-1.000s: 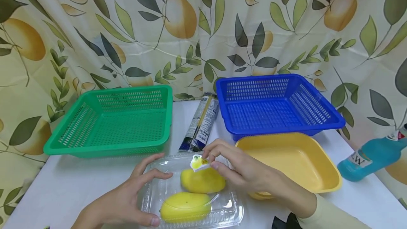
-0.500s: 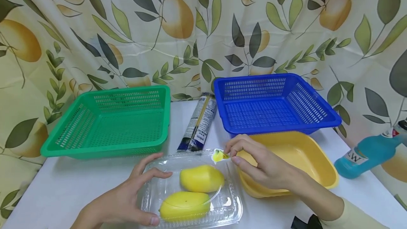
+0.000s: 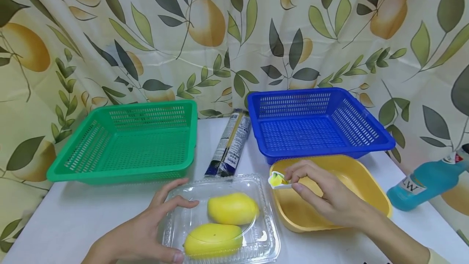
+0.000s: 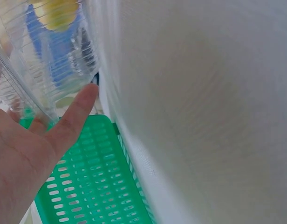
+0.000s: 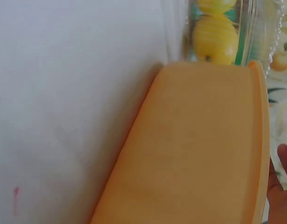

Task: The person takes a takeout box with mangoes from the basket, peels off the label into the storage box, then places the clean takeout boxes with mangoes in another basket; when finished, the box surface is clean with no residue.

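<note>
hands apart: left hand [image 3: 143, 227] at the clear box [image 3: 270, 231], right hand [image 3: 335, 199] pinching a sticker [image 3: 275, 179]

with the box as clock centre, the left hand rests at 9 o'clock, fingers spread along the side and seemingly not clamped. the right hand, between 2 and 3 o'clock, holds the sticker by thumb and fingertips near the 10 o'clock corner of the yellow tub [image 3: 360, 184]; whether it touches the rim, i cannot tell. 2 mangoes [image 3: 232, 208] show through the plastic.

the step seems to be moving the sticker; a light pinch at its very edge should stop it creasing or snagging on the tub. gentle left-hand pressure is probably enough, as thin plastic may buckle.

the blue bottle [image 3: 430, 181] at 3 o'clock has a label with a readable w, the character before it unclear. print on the dark packets [image 3: 234, 146] at 12 o'clock is too small to read surely. the sticker pictures yellow fruit.
</note>
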The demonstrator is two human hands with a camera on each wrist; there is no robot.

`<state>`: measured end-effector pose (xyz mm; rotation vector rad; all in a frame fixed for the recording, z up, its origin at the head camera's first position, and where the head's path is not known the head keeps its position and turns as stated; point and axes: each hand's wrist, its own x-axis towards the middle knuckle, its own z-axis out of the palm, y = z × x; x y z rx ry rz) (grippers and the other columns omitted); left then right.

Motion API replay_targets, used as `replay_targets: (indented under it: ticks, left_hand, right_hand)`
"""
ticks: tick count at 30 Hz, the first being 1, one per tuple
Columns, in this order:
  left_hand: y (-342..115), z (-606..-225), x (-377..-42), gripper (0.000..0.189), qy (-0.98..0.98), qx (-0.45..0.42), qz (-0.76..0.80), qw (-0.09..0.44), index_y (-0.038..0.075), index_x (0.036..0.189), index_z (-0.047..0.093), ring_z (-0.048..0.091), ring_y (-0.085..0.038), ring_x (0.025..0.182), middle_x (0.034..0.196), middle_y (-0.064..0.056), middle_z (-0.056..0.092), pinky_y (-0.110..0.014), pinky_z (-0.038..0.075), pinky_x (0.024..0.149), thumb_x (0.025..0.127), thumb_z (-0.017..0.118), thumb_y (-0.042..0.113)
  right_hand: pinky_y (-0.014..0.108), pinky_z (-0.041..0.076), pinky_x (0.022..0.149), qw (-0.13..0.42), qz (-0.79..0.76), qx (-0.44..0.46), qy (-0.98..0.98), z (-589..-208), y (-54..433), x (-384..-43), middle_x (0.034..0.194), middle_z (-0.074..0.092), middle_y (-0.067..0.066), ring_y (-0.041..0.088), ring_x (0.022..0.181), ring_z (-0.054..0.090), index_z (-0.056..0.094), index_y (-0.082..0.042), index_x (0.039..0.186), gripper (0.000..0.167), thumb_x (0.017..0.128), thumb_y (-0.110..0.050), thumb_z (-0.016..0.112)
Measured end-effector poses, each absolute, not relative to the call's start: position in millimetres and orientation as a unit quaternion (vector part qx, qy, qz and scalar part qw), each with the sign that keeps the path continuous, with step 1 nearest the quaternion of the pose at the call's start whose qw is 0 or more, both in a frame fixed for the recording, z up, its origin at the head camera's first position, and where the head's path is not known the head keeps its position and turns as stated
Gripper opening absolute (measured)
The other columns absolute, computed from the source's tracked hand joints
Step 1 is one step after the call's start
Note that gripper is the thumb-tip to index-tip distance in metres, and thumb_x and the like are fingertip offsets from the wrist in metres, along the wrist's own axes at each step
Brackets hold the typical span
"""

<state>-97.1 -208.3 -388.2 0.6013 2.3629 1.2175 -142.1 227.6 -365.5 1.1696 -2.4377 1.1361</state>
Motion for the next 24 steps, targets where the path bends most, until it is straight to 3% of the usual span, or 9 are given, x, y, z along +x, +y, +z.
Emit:
replay_targets:
  ticks: [9, 12, 24]
  left_hand:
    - [-209.0, -392.1, -96.5, 0.078, 0.842, 0.202, 0.451, 0.218, 0.042, 0.146, 0.052, -0.002, -0.043, 0.15, 0.166, 0.018, -0.006, -0.089, 0.024, 0.098, 0.077, 0.09, 0.036]
    - [-209.6, -392.5, -96.1, 0.079, 0.845, 0.207, 0.446, 0.212, 0.042, 0.146, 0.052, -0.002, -0.044, 0.151, 0.168, 0.013, -0.006, -0.088, 0.026, 0.097, 0.077, 0.09, 0.036]
    - [-209.9, -391.5, -97.6, 0.078, 0.852, 0.247, 0.429, 0.171, 0.039, 0.145, 0.053, 0.005, -0.044, 0.15, 0.169, 0.014, -0.001, -0.088, 0.03, 0.094, 0.076, 0.09, 0.041]
  right_hand:
    - [0.017, 0.052, 0.094, 0.103, 0.376, 0.369, -0.843, -372.9, 252.3, -141.6, 0.113, 0.068, -0.01, 0.007, 0.108, 0.064, 0.061, -0.023, 0.106, 0.041, 0.092, 0.015, 0.063]
    - [0.017, 0.052, 0.094, 0.096, 0.38, 0.366, -0.844, -375.8, 258.5, -141.5, 0.112, 0.068, -0.011, 0.007, 0.106, 0.064, 0.062, -0.022, 0.106, 0.04, 0.091, 0.016, 0.062]
    - [0.013, 0.051, 0.089, 0.085, 0.368, 0.333, -0.864, -385.7, 280.6, -139.0, 0.105, 0.068, -0.006, 0.006, 0.099, 0.063, 0.065, -0.02, 0.105, 0.034, 0.093, 0.012, 0.065]
